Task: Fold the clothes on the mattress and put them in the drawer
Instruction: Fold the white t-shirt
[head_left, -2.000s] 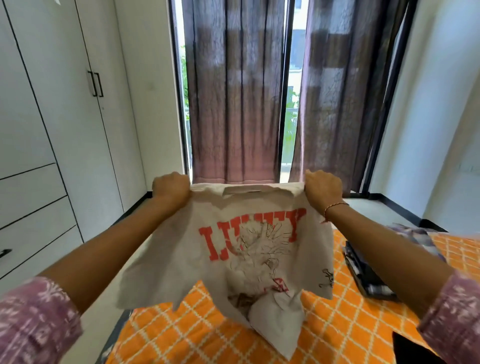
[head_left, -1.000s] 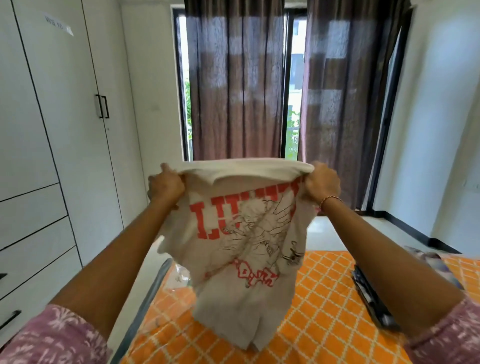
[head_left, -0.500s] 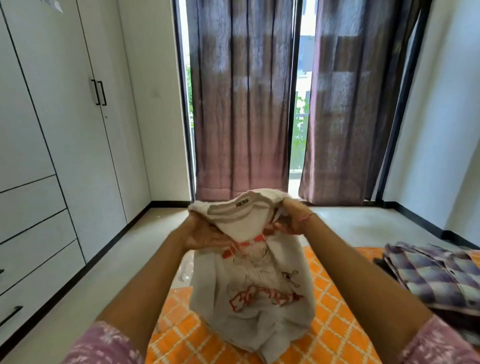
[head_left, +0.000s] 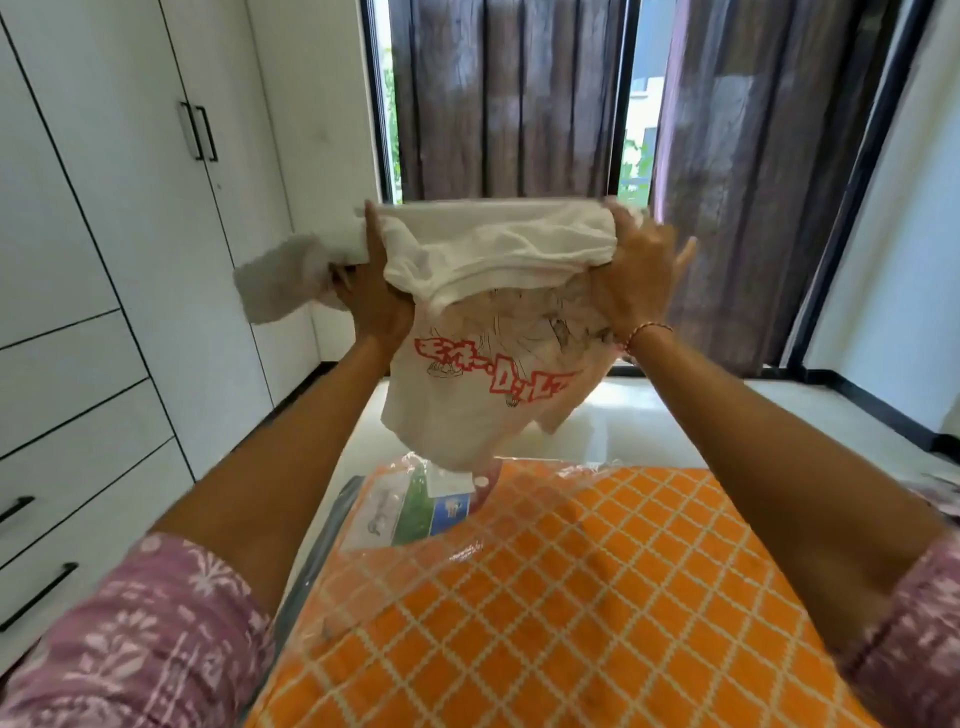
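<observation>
A white T-shirt (head_left: 483, 291) with red lettering and a line drawing hangs in the air above the far end of the mattress (head_left: 571, 597), which has an orange cover with a white lattice pattern. My left hand (head_left: 371, 296) grips the shirt's left side and my right hand (head_left: 631, 275) grips its right side. The top of the shirt is bunched and rolled between my hands, and a sleeve sticks out to the left. The lower part dangles free. Closed drawers (head_left: 78, 467) with black handles sit in the white wardrobe at the left.
The white wardrobe (head_left: 130, 208) lines the left wall. Dark curtains (head_left: 519, 104) cover the window ahead. A strip of pale floor (head_left: 675, 421) runs between mattress and window. A printed label (head_left: 415, 514) under clear plastic lies at the mattress's far corner. A bit of checked cloth (head_left: 943, 493) shows at the right edge.
My hands have risen and moved apart with the shirt, whose top is now rolled over between them. The view has tilted, so the pile of checked clothes has slid almost out of sight.
</observation>
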